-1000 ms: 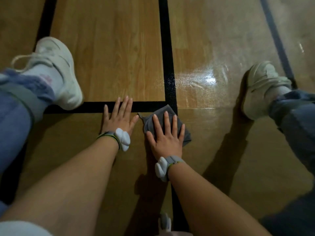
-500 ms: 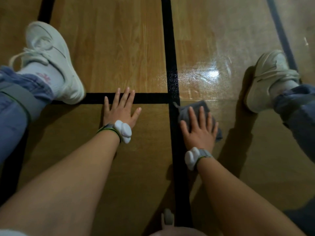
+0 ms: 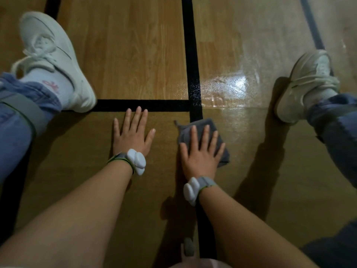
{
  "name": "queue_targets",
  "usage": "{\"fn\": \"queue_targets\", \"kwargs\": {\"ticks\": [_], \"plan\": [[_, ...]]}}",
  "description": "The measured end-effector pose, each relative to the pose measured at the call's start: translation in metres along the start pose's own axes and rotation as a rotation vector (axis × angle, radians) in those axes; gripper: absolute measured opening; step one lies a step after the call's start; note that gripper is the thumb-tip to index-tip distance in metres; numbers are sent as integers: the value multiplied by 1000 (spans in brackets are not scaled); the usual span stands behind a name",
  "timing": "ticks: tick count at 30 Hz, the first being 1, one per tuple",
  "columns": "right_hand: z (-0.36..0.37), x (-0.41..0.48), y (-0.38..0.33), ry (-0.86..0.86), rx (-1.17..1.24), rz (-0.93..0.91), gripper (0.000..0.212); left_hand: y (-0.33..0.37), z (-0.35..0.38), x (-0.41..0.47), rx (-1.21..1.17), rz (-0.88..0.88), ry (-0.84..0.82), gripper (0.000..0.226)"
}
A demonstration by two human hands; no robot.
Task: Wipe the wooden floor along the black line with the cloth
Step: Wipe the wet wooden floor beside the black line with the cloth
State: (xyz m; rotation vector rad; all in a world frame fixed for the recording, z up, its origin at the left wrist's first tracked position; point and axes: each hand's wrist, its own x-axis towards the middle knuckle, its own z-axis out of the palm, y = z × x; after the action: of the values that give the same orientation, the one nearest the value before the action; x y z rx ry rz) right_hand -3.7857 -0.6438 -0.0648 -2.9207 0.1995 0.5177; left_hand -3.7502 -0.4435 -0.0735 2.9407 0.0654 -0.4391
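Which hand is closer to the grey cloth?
Right. The right hand lies flat on top of the grey cloth, pressing it down over the black line. The left hand rests flat on the bare wooden floor to the cloth's left, not touching it.

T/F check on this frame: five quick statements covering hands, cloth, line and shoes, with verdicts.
1. The right hand presses flat on the cloth. True.
2. The left hand holds a second cloth. False: it lies flat on the bare floor and holds nothing.
3. The cloth overlaps the long black line. True.
4. The cloth is white. False: it is dark grey.
5. A shoe rests on the cloth. False: the left shoe and right shoe both stand apart from it.
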Motion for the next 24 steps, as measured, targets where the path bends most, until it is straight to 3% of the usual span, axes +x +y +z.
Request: {"fn": "queue_targets", "kwargs": {"ticks": [4,11,18,24], "plan": [[18,-22,-22,14,-47,-178,64,3,3,0,20,-7,19,64],[14,-17,7,55,-48,-246,63,5,-3,-5,17,1,-6,64],[-13,-4,86,40,52,141,62,15,4,-53,1,76,7,69],[-14,-4,78,39,72,215,61,21,19,-64,52,60,-17,71]]}}
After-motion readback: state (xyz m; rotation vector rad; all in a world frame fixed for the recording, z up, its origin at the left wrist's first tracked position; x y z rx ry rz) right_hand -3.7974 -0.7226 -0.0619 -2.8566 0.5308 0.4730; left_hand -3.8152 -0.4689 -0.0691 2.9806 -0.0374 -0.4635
